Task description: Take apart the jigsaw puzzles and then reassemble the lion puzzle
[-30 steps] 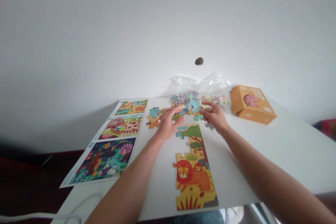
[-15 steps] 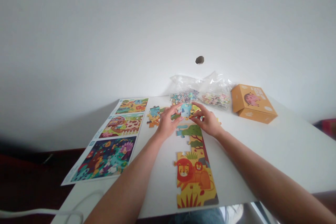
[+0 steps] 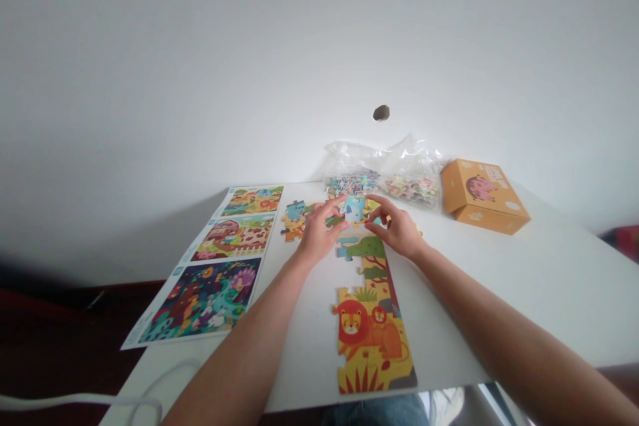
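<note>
A light blue puzzle piece (image 3: 355,209) is held up between my hands, over the far part of the table. My left hand (image 3: 321,229) grips its left edge with thumb and forefinger. At the opposite edge, my right hand (image 3: 394,226) has its thumb and forefinger curved around the piece. Just below them lies a joined strip of puzzle (image 3: 374,339) showing lions, with a green tree at its far end. More loose pieces (image 3: 295,212) lie beyond and beside my left hand, and some are partly hidden behind my fingers.
A sheet with three printed pictures (image 3: 229,236) lies at the left. Behind my hands, clear plastic bags (image 3: 412,176) of pieces rest near the wall. An orange box (image 3: 484,196) stands at the right. A white cable (image 3: 74,399) crosses the lower left.
The view has shifted very slightly. Both hands stay at the light blue piece, and the lion strip keeps its arrangement.
</note>
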`<control>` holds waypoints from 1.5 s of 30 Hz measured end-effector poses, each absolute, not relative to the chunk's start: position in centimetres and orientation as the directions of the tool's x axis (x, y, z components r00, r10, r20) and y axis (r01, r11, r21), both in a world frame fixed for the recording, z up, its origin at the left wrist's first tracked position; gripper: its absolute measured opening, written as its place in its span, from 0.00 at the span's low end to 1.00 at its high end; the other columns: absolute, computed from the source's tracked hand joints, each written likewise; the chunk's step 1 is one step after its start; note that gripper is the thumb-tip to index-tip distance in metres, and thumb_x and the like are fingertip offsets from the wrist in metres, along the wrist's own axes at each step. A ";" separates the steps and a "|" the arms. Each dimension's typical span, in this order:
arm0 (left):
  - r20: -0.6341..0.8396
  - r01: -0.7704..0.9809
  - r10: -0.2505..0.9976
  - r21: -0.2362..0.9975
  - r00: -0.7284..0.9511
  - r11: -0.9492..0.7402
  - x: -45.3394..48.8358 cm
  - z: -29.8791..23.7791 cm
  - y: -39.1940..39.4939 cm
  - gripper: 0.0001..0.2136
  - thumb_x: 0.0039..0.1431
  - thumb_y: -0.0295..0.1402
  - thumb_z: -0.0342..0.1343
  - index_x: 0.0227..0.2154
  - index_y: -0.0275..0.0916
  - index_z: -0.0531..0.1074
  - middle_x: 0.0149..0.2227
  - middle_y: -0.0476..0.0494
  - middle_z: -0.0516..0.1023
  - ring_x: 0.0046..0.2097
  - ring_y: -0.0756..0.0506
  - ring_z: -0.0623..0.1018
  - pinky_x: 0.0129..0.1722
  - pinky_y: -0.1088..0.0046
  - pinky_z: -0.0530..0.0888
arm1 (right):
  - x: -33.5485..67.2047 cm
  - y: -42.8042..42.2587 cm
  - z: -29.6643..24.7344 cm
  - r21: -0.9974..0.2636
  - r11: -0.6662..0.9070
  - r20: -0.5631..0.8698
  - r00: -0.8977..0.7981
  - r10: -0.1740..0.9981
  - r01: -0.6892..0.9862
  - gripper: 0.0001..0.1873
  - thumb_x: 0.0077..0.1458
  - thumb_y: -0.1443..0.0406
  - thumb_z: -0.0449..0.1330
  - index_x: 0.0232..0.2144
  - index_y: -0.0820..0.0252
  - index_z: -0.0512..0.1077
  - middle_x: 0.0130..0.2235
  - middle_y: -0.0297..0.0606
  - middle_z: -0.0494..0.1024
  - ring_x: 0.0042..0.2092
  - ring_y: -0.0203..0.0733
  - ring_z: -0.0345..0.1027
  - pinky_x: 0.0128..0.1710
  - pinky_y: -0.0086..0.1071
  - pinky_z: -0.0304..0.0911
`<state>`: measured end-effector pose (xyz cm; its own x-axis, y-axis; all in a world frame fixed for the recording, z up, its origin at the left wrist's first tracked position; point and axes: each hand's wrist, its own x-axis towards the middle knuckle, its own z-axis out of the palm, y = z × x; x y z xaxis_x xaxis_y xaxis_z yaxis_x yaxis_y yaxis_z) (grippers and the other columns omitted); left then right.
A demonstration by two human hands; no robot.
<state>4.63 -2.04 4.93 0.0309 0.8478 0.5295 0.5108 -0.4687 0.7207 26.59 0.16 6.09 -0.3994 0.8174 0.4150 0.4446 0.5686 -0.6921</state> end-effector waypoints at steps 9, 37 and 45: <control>0.541 0.491 0.841 0.725 0.028 -0.483 4.6 5.0 -2.1 0.26 0.53 0.29 0.63 0.56 0.46 0.70 0.38 0.46 0.72 0.41 0.47 0.76 0.52 0.62 0.75 | 26.6 0.3 5.9 -0.686 0.588 0.436 -0.405 0.804 0.429 0.31 0.54 0.63 0.62 0.60 0.52 0.62 0.34 0.31 0.78 0.31 0.37 0.61 0.37 0.31 0.61; 0.420 0.480 0.906 0.785 0.053 -0.392 3.8 5.6 -4.5 0.25 0.53 0.30 0.62 0.56 0.46 0.68 0.50 0.43 0.72 0.42 0.47 0.78 0.53 0.60 0.73 | 27.0 0.1 6.2 -0.552 0.699 0.460 -0.533 0.710 0.454 0.31 0.54 0.57 0.65 0.58 0.51 0.64 0.38 0.35 0.78 0.39 0.42 0.67 0.41 0.34 0.61; 0.400 0.451 0.910 0.795 0.111 -0.405 2.8 5.4 -4.3 0.27 0.52 0.31 0.63 0.56 0.46 0.68 0.50 0.42 0.71 0.43 0.46 0.78 0.52 0.60 0.74 | 26.9 -0.1 6.4 -0.559 0.694 0.439 -0.548 0.712 0.454 0.30 0.53 0.57 0.65 0.57 0.53 0.65 0.39 0.36 0.77 0.39 0.42 0.67 0.40 0.34 0.62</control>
